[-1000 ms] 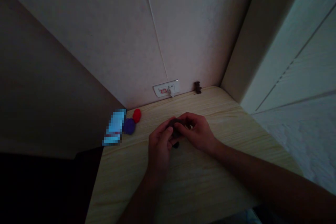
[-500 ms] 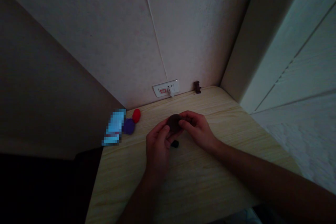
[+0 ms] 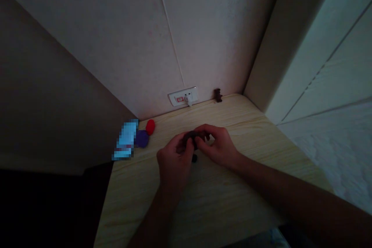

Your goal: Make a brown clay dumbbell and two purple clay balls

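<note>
Between both hands, above the table, is a piece of dark brown modelling clay (image 3: 191,135), mostly covered by my fingers. My left hand (image 3: 174,159) grips its left side, with the thumb pressed on the near face. On the other side my right hand (image 3: 217,144) pinches it between thumb and fingers. A small black lump (image 3: 194,158), its kind unclear, lies on the table just below the hands.
On the wooden table (image 3: 139,197), a red lump (image 3: 150,126) and a purple lump (image 3: 142,139) lie at the left beside a blurred light-blue packet (image 3: 126,139). A small dark brown bear figure (image 3: 217,95) stands against the wall near a socket (image 3: 183,96) with a plug.
The brown clay showed as a flat round disc before; now its face is tipped or folded away between the fingers. Both thumbs have come closer together.
</note>
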